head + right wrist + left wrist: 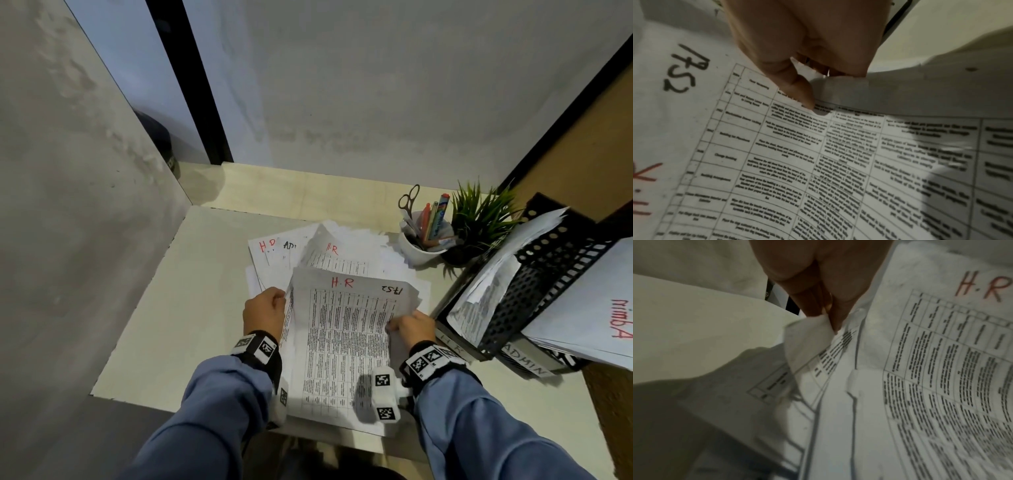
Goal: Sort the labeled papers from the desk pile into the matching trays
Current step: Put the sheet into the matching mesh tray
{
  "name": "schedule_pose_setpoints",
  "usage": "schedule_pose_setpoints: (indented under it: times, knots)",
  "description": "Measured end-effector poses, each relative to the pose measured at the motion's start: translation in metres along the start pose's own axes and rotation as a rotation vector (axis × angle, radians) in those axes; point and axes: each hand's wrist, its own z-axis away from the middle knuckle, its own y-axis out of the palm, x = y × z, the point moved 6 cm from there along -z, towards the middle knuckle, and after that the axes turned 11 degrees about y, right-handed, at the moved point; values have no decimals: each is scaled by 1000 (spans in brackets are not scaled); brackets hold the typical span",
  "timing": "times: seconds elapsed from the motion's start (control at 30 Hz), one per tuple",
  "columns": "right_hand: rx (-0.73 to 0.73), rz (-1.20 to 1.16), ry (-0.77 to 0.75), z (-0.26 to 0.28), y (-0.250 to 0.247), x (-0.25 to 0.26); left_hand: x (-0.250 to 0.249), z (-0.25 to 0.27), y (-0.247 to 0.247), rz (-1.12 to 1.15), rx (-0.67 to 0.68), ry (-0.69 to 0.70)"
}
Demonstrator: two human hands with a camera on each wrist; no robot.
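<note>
A printed table sheet marked "H.R" in red (pixel 346 329) is held up over the desk pile (pixel 329 253). My left hand (pixel 265 313) pinches the left edges of several sheets (pixel 809 339), fingers curled. My right hand (pixel 411 327) pinches the right edge of the H.R sheet (pixel 818 129) between thumb and fingers. The pile behind shows more sheets marked "H.R" and one starting "AD". At the right stand black mesh trays: one labelled "H R" (pixel 452 346) and one labelled "ADMIN" (pixel 524 359), each with papers in it.
A white cup (pixel 423 248) with scissors and pens and a small green plant (pixel 479 219) stand behind the trays. A grey partition wall runs along the left. The desk's front edge (pixel 205 404) lies under my forearms.
</note>
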Motion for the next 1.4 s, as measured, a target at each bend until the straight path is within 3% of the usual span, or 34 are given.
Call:
schedule_pose_setpoints:
  times: [0.13, 0.27, 0.4, 0.5, 0.63, 0.73, 0.83, 0.9, 0.97, 1.07, 1.17, 1.3, 1.4]
  knots:
    - [7, -53, 4, 3, 0, -1, 3, 5, -7, 49, -68, 30]
    - [15, -66, 1, 6, -1, 0, 0, 13, -11, 246, -143, -1]
    - [17, -86, -9, 7, -4, 2, -1, 18, 7, 524, -38, -87]
    - [36, -150, -32, 9, -4, 2, 2, 18, 15, 580, 18, -153]
    - [115, -469, -5, 4, 6, -6, 6, 22, 25, 655, 153, -241]
    - [137, -486, 12, -1, 9, -9, 8, 24, 27, 638, 227, -282]
    - [170, -472, 3, 2, 8, -4, 9, 28, 24, 684, 217, -325]
    - [205, -499, 0, 7, 10, 1, 7, 30, 25, 837, 216, -367]
    - [293, -536, -10, 19, 14, 10, -6, 30, 21, 888, 232, -310]
    - [332, -496, -110, 43, 15, 34, -30, 20, 11, 760, 207, -100]
    - [252, -307, -371, 73, 10, 67, -57, 11, -10, 695, 55, 15]
    - [207, -315, -724, 121, -4, 101, -92, 7, -39, 800, -131, 96]
    - [162, -241, -700, 123, -5, 90, -93, 14, -37, 659, -108, 107]
